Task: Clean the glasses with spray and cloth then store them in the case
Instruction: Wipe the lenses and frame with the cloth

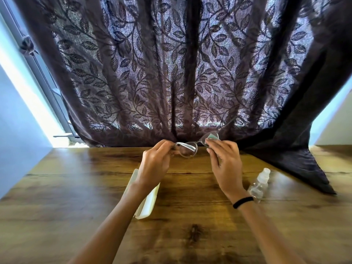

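At the far left, pale blue wall and a bright window frame point(47, 80) run up toward 10 o'clock. A dark curtain point(171, 63) with a leaf pattern hangs across the whole upper half, its right hem trailing onto the wooden table point(190, 216) at about 3 o'clock.

On the table at roughly 8 o'clock from the frame's centre lies the cream glasses case point(147, 204), its long side running toward 12 o'clock, partly hidden under the left forearm; whether it is closed cannot be told from here.

The left hand point(155, 162) is raised above the table's far edge, fingers curled in a pinch on the left end of the glasses point(187, 149), by the left lens. The glasses are held in the air between both hands, tilted so their right side sits higher, with one temple arm pointing up toward 1 o'clock.

The right hand point(225, 161) has its fingertips closed on a pale greenish cloth point(212, 138), pressed over the right lens. A black band point(242, 201) circles that wrist.

At 4 o'clock from the right hand, the clear spray bottle point(259, 184) lies on its side on the table, its white cap pointing toward 1 o'clock.
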